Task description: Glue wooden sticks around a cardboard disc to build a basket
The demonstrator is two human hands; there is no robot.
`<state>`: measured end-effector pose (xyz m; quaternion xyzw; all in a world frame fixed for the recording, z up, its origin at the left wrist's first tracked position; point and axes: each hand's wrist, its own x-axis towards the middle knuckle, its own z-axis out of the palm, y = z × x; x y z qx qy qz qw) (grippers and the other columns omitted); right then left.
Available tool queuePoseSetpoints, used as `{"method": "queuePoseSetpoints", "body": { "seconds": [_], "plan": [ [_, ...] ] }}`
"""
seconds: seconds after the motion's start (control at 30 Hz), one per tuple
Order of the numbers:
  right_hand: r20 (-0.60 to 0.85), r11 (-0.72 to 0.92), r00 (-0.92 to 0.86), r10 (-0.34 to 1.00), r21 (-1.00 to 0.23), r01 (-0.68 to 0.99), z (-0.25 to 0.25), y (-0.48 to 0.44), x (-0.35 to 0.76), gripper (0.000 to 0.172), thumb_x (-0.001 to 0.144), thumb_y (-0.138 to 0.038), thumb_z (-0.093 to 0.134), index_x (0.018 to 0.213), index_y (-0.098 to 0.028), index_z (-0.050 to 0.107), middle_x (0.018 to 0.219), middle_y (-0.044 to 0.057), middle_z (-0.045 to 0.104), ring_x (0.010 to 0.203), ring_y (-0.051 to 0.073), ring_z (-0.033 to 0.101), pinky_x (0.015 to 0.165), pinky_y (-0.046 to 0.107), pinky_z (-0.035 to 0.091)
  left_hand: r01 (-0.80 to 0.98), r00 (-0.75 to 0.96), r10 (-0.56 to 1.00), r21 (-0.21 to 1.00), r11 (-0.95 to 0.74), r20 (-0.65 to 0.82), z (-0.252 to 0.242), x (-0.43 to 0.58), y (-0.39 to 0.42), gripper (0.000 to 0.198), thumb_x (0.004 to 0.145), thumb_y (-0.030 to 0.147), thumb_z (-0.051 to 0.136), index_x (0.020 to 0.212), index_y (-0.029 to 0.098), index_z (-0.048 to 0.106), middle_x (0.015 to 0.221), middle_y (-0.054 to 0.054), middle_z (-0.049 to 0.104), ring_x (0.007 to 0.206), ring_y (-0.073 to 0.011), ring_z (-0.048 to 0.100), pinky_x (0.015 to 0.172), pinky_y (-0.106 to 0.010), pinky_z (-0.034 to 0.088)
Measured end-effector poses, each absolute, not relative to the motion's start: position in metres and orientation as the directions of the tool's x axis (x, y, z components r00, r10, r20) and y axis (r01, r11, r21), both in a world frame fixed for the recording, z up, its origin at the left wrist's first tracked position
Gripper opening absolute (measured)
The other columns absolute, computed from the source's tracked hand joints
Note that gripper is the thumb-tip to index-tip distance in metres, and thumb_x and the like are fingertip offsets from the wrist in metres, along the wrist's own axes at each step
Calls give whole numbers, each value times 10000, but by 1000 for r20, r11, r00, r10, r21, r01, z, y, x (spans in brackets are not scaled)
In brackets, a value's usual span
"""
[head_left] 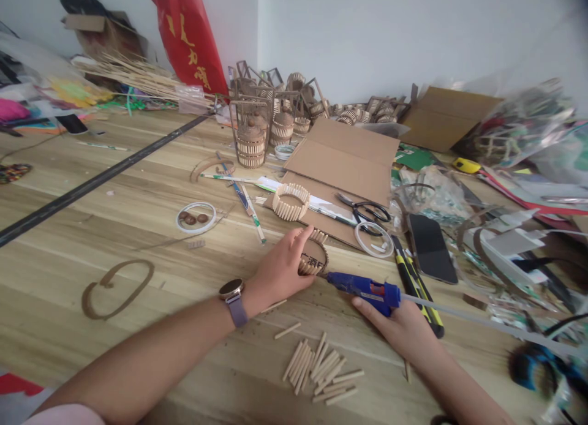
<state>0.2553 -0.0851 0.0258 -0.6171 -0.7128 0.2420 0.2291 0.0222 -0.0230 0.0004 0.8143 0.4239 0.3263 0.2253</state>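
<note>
My left hand is closed on a small round basket of short wooden sticks around a cardboard base with printed characters. In my right hand is a blue glue gun, a clear glue stick trailing from its back. Its nozzle touches or nearly touches the basket's right side; I cannot tell which. Several loose wooden sticks lie in a pile in front of the hands. Just beyond the left hand stands a ring of pale sticks.
Black scissors and flat cardboard lie behind the basket. To the right are a yellow-black utility knife and a phone. White rings and a brown strip lie left. Small wooden buckets stand at the back.
</note>
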Motion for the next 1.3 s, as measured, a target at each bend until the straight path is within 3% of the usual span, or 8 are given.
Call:
{"method": "queuePoseSetpoints", "body": {
  "seconds": [0.53,0.77,0.87,0.93,1.1,1.17,1.23,1.3],
  "plan": [
    [36,76,-69,997,-656,751,27,-84,254,371,769,-490,552,887,-201,753,864,78,777,792,279,722,754,381,576,540,435,834,642,-544,340,2,22,-24,967,669,144,774,1438,206,191,1405,-183,400,1334,-336,404,1089,-514,379],
    [-126,-153,92,988,-660,736,22,-79,267,489,771,-634,493,730,-180,671,666,80,720,610,234,656,569,325,517,549,443,826,623,-558,349,1,21,-23,986,678,173,792,1440,215,168,1407,-187,395,1333,-340,404,1085,-527,383],
    [-189,-190,97,977,-570,799,26,-76,276,535,800,-661,418,684,-185,634,582,59,660,526,203,605,492,302,460,536,442,822,629,-562,358,0,21,-23,1003,673,172,797,1447,240,163,1405,-171,398,1333,-338,405,1084,-528,384],
    [-116,-135,90,989,-476,869,31,-75,281,535,823,-649,403,737,-186,657,628,62,673,550,210,616,515,313,467,530,440,824,638,-559,356,0,21,-23,1002,673,169,795,1449,258,167,1411,-160,393,1335,-334,406,1085,-525,384],
    [306,175,-104,946,-216,961,37,-83,281,488,887,-575,417,918,-172,692,864,140,707,823,298,659,754,431,516,547,435,843,652,-526,316,3,21,-24,971,667,174,800,1439,194,212,1410,-192,392,1343,-344,391,1097,-518,371],
    [312,382,-307,899,-219,898,39,-91,271,370,919,-479,458,960,-192,688,891,125,702,844,259,662,774,386,527,547,437,844,653,-524,311,3,22,-24,965,667,173,798,1437,199,216,1409,-187,395,1340,-339,398,1100,-517,368],
    [233,599,-552,801,-318,735,40,-101,256,268,940,-375,481,1052,-219,669,991,102,697,935,213,662,809,311,532,550,436,843,648,-526,314,3,22,-24,967,669,176,795,1438,209,209,1408,-180,397,1335,-336,404,1099,-520,368],
    [80,666,-703,707,-412,622,40,-111,239,263,927,-348,529,1148,-250,632,1127,85,670,1023,200,640,850,286,526,560,434,845,641,-525,313,3,22,-24,968,670,180,794,1437,204,204,1407,-184,396,1332,-338,405,1095,-522,372]
  ]
}}
